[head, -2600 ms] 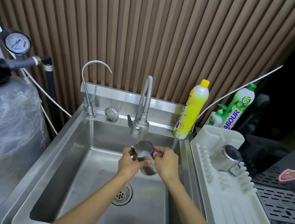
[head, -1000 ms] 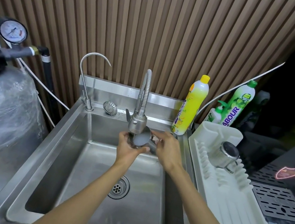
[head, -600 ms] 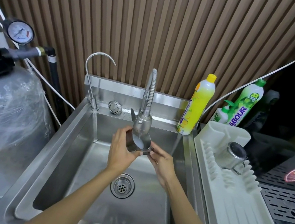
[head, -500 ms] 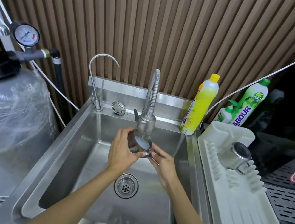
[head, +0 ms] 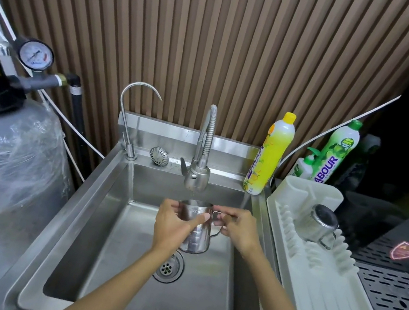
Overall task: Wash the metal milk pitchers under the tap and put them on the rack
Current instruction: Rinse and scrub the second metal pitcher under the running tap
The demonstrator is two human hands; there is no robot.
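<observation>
Two-handed hold on a pitcher (head: 198, 238), upright over the sink (head: 200, 296) just under the tap (head: 197, 178), by left hand (head: 172, 224) wrapped round its body and right hand (head: 238, 229) pinching its handle.

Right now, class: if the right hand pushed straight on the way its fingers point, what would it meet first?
The right hand holds the milk pitcher by its handle, fingers pointing left. It would probably meet the pitcher's body first, then the left hand wrapped round it.
</observation>
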